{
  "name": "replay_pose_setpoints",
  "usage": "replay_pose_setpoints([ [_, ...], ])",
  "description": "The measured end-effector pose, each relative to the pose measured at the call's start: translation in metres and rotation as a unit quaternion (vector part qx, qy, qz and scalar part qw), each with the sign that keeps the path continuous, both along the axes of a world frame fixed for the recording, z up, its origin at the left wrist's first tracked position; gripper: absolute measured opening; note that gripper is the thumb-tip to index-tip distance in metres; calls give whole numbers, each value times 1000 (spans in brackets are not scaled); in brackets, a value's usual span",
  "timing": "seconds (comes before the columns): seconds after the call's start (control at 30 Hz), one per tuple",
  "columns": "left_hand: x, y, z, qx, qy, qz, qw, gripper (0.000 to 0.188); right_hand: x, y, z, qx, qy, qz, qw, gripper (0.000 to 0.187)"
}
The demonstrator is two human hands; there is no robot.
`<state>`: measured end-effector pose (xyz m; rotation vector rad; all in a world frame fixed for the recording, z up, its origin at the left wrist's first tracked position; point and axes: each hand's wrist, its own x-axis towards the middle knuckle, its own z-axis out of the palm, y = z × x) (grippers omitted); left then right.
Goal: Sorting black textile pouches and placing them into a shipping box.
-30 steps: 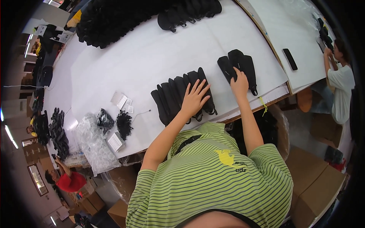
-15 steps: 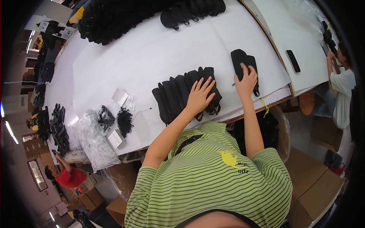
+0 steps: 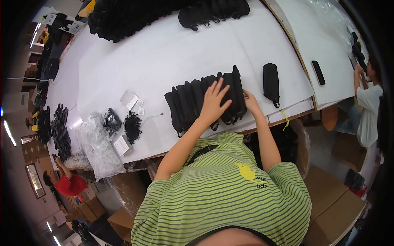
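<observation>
The black pouches (image 3: 191, 100), likely light and soft, suit mid-side holding; left hand (image 3: 214, 103) spreads over them, fingers apart, while right hand's (image 3: 251, 104) closure at the right end cannot be told.

Slim, looped black pouches (image 3: 193, 98) lie closely side by side in a row on the white counter (image 3: 135, 61); a single pouch (image 3: 271, 80) lies flat to their right.

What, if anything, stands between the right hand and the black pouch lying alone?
Nothing visible does: only white tabletop shows between the right hand, at the right end of the pouch row, and the lone pouch.
</observation>
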<state>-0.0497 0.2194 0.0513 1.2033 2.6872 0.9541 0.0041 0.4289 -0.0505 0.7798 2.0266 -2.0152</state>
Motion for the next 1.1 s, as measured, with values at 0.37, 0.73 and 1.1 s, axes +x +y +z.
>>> replay_pose_setpoints([
  [0.37,-9,-166,-47,136,-342,436,821,84,5,-26,60,0,70,-37,997,55],
  [0.73,-21,-136,-22,187,-445,366,796,85,7,-45,64,-57,-11,54,997,71],
  [1.1,-22,-140,-23,215,-531,305,761,84,14,-64,66,-149,-58,39,986,74],
])
